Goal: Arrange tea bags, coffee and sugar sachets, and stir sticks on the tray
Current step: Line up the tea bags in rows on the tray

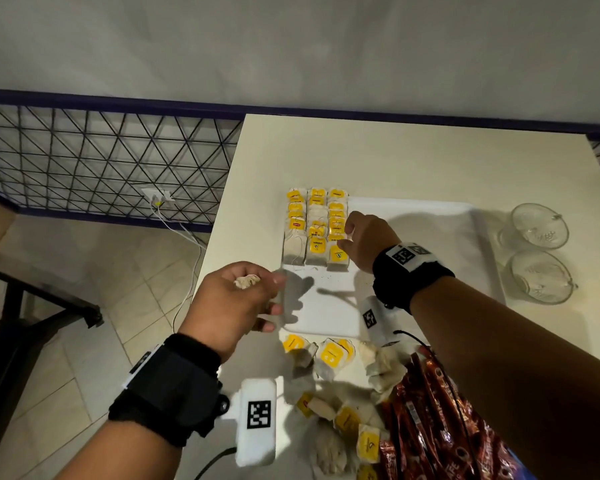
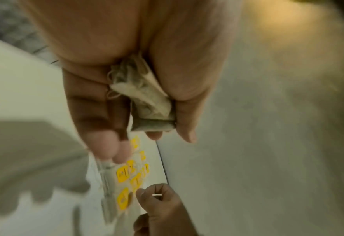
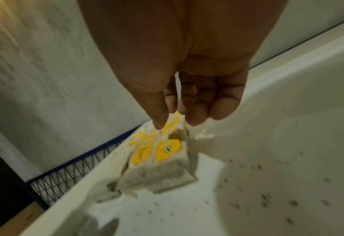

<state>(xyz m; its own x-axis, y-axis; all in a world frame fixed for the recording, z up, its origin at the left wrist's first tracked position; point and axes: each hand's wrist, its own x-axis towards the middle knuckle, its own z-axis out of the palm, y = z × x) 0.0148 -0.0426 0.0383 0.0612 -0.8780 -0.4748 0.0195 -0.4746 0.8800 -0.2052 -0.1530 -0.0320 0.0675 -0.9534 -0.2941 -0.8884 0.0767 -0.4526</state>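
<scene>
— Now, where are the hands?
— Left hand [image 1: 234, 303] grips a crumpled tea bag [image 2: 144, 95] by the tray's [image 1: 413, 211] near-left corner.
— And the right hand [image 1: 368, 242]?
— Fingers bunched narrow at the bag rows [image 1: 316, 226] (far-left corner); whether they pinch one, I cannot tell.

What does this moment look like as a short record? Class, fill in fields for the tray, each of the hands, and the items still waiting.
tray: white tray on the table, three columns of tea bags at its left end
left hand: left hand grips a tea bag beside the tray
right hand: right hand over the tea bag columns, fingers curled; whether it pinches anything cannot be told
waiting: loose tea bags and red coffee sachets on the table in front of the tray
aside: two glass cups right of the tray
</scene>
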